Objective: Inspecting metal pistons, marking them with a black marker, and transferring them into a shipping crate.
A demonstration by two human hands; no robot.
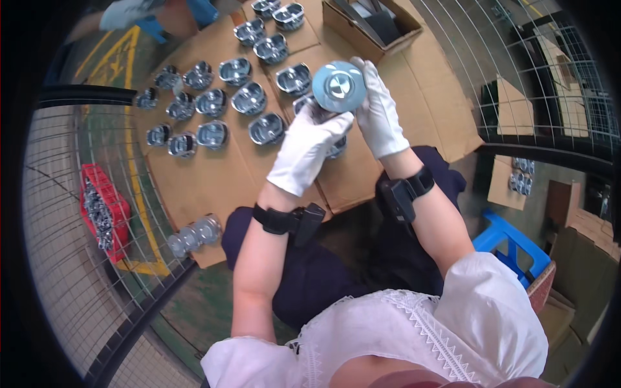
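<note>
Between my white-gloved hands is a shiny metal piston [339, 88], its round, bluish-silver end face turned up toward me. My left hand [309, 145] grips it from the lower left, thumb along its lower edge. My right hand [379, 110] holds its right side, with the fingers reaching up along the rim. Other silver pistons [249, 98] stand in loose rows on the cardboard-covered table [420, 97], left of and beyond my hands. A few sit close beside or partly behind my left hand.
An open cardboard box [372, 29] with dark pieces inside stands at the far right. Several clear round pieces [194, 236] lie at the near left corner. Wire mesh [58, 181] borders both sides. A red crate [105, 210] sits beyond it; another person's gloved hand [126, 14] shows far left.
</note>
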